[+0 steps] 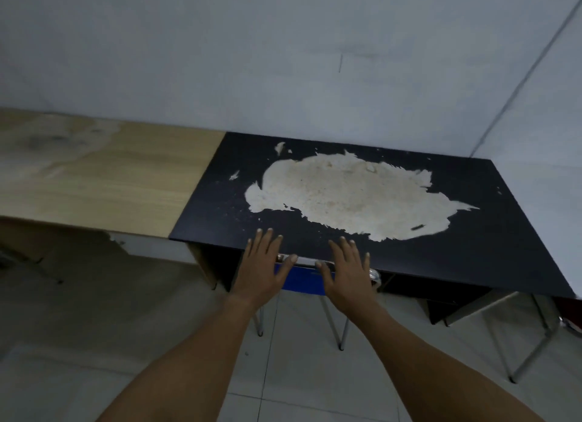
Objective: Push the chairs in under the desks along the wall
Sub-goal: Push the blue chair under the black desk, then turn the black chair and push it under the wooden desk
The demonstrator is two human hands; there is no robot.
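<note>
Head view: nearest me, my left hand (263, 265) and right hand (348, 272) reach forward, fingers straight and spread, apart, holding nothing. Between them the blue chair (304, 278) sits tucked under the black desk (472, 258); beyond stands the wall (283, 59).

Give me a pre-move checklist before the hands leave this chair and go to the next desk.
1. Blue chair with metal legs tucked under the black desk with the worn pale patch: ok, only its back edge and legs show past the desk front.
2. Left hand fingers straight, gripping nothing: ok.
3. Right hand fingers straight, gripping nothing: ok.
4. Chair centred between the desk's supports: cannot tell, the desktop hides the seat.
5. Light wooden desk to the left has its chair pushed in: cannot tell, no chair clearly visible there.
6. Tiled floor to the left free of obstacles: ok in the visible part.
</note>
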